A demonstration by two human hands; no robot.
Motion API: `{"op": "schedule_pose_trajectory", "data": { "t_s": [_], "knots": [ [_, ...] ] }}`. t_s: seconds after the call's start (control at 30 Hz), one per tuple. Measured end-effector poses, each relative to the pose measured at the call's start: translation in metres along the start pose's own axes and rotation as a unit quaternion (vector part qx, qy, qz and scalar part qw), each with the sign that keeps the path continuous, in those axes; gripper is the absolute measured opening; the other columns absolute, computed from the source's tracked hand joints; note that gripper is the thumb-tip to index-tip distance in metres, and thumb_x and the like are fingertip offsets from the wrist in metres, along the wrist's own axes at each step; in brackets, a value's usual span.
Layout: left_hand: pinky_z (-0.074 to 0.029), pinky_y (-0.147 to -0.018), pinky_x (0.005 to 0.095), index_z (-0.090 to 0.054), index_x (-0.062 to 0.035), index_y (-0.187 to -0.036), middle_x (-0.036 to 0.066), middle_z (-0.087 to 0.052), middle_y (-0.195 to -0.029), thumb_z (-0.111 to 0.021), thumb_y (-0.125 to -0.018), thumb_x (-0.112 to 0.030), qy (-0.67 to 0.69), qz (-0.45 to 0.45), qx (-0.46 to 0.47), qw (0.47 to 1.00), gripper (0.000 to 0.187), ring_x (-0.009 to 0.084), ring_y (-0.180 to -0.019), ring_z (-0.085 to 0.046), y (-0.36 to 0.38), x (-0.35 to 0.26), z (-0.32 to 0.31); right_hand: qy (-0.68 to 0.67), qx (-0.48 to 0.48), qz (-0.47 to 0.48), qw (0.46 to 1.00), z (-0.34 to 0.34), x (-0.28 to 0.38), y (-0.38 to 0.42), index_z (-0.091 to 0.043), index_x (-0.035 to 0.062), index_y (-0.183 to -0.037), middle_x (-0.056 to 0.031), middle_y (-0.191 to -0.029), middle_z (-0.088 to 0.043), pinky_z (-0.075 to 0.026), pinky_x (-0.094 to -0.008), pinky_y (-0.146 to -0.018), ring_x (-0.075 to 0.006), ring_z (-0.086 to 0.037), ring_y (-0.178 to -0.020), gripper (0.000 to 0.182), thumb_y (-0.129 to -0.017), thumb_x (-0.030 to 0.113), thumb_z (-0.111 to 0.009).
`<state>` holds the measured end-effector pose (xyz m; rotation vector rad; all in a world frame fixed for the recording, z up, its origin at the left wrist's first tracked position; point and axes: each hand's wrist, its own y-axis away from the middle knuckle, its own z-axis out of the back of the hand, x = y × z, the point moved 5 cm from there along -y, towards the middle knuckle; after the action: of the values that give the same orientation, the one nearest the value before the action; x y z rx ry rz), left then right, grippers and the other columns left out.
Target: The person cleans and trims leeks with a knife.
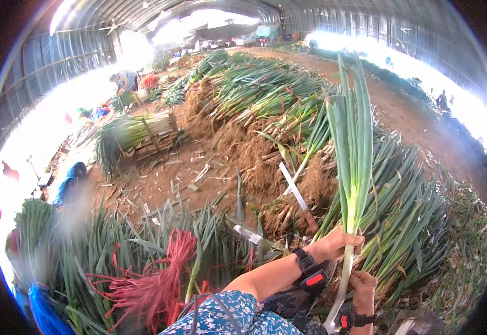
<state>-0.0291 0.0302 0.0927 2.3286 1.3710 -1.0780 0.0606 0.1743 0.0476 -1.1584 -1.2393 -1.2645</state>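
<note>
A long green onion (350, 209) stands almost upright before me, its green leaves fanning upward and its pale stem curving down toward my lap. My left hand (337, 244) is closed around the stem just below the leaves. Lower down, my right hand (364, 286) is curled with its fingertips against or right beside the white stem; what it pinches, if anything, is hidden. Both wrists wear black straps with red-marked modules. Behind the stem, a heap of green onions (408, 206) lies with its leaves pointing right.
A knife with a pale blade (292, 187) and brown handle rests among the roots. Red plastic strips (159, 273) hang at lower left over more onions. A tied bundle (137, 134) sits on a wooden rack. Another person (125, 81) bends over at far left.
</note>
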Motion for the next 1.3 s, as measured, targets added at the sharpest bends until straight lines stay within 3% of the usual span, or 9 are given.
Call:
{"op": "schedule_pose_trajectory", "data": {
  "t_s": [0.3,0.4,0.5,0.63,0.83,1.03,1.13,1.23,1.3],
  "knots": [
    [-0.047,-0.06,0.0278,-0.059,-0.0018,-0.08,0.007,-0.059,-0.069,-0.074,-0.073,-0.025,-0.014,0.012,0.04,0.999,0.028,0.0165,-0.062,-0.058,0.006,-0.003,-0.008,-0.039,0.056,-0.017,0.998,-0.021,0.016,0.007,-0.062,-0.0053,-0.08,-0.0018,-0.072,-0.06,-0.041,-0.0225,-0.054,-0.0099,-0.053,-0.059,0.013,-0.073,0.003,-0.054],
    [-0.047,-0.06,0.028,-0.059,-0.0017,-0.082,0.007,-0.059,-0.069,-0.074,-0.073,-0.024,-0.012,0.019,0.05,0.998,0.029,0.0166,-0.062,-0.058,0.009,-0.004,-0.01,-0.119,0.065,-0.124,0.983,-0.033,-0.003,0.004,-0.061,-0.0061,-0.084,-0.0023,-0.073,-0.06,-0.042,-0.0231,-0.054,-0.0102,-0.053,-0.059,0.016,-0.072,0.002,-0.053],
    [-0.048,-0.061,0.0283,-0.058,-0.0016,-0.084,0.007,-0.059,-0.07,-0.074,-0.072,-0.023,-0.007,0.024,0.04,0.999,0.029,0.0171,-0.062,-0.058,0.007,-0.003,-0.006,-0.131,0.012,-0.104,0.986,-0.03,-0.007,0.002,-0.061,-0.0066,-0.089,-0.0027,-0.074,-0.06,-0.043,-0.0237,-0.055,-0.0105,-0.054,-0.06,0.02,-0.073,0.005,-0.056],
    [-0.048,-0.06,0.0287,-0.057,-0.0019,-0.084,0.007,-0.059,-0.07,-0.075,-0.072,-0.02,0.011,0.003,0.004,1.0,0.028,0.018,-0.061,-0.058,0.006,-0.006,-0.002,-0.091,0.035,-0.026,0.995,-0.015,0.0,0.007,-0.061,-0.0077,-0.086,-0.0049,-0.071,-0.062,-0.047,-0.0248,-0.059,-0.0121,-0.057,-0.06,0.016,-0.075,0.003,-0.062],
    [-0.047,-0.06,0.0292,-0.057,-0.003,-0.084,0.007,-0.059,-0.07,-0.075,-0.071,-0.022,0.033,0.001,0.019,0.999,0.029,0.0178,-0.06,-0.057,0.007,-0.007,-0.005,-0.034,0.046,-0.027,0.998,-0.013,0.003,0.008,-0.062,-0.0075,-0.077,-0.0063,-0.07,-0.062,-0.047,-0.0244,-0.06,-0.0117,-0.057,-0.062,0.006,-0.074,-0.002,-0.06],
    [-0.048,-0.064,0.03,-0.057,-0.0033,-0.083,0.007,-0.059,-0.07,-0.074,-0.073,-0.027,-0.011,0.018,0.042,0.999,0.03,0.0181,-0.062,-0.058,0.009,-0.006,-0.005,0.002,0.064,0.013,0.998,-0.009,-0.017,0.0,-0.061,-0.0058,-0.084,-0.0018,-0.074,-0.059,-0.042,-0.0225,-0.057,-0.0093,-0.053,-0.064,0.011,-0.077,0.0,-0.057],
    [-0.048,-0.066,0.0299,-0.056,-0.0032,-0.083,0.008,-0.059,-0.072,-0.074,-0.073,-0.027,0.0,0.021,0.08,0.997,0.032,0.0184,-0.064,-0.058,0.008,-0.005,-0.009,-0.043,0.072,-0.079,0.993,-0.027,-0.004,0.004,-0.06,-0.0046,-0.084,-0.0012,-0.075,-0.058,-0.041,-0.0235,-0.056,-0.0086,-0.052,-0.066,0.011,-0.079,0.004,-0.055],
    [-0.049,-0.067,0.0312,-0.055,-0.0035,-0.084,0.007,-0.059,-0.072,-0.073,-0.074,-0.029,0.02,0.024,0.07,0.997,0.033,0.0188,-0.065,-0.059,0.009,-0.006,-0.014,-0.041,0.144,-0.103,0.983,-0.023,-0.047,-0.005,-0.06,-0.0022,-0.083,0.0005,-0.075,-0.057,-0.043,-0.0263,-0.057,-0.0097,-0.053,-0.065,0.012,-0.079,0.009,-0.056],
    [-0.049,-0.064,0.0309,-0.054,-0.0039,-0.083,0.006,-0.057,-0.07,-0.072,-0.075,-0.027,0.047,0.021,0.063,0.997,0.03,0.0176,-0.064,-0.058,0.012,-0.013,-0.022,-0.021,0.132,-0.055,0.989,0.008,-0.133,-0.034,-0.061,-0.0019,-0.082,-0.0021,-0.074,-0.06,-0.045,-0.03,-0.058,-0.0156,-0.056,-0.064,0.013,-0.077,0.01,-0.058]
  ]
}}
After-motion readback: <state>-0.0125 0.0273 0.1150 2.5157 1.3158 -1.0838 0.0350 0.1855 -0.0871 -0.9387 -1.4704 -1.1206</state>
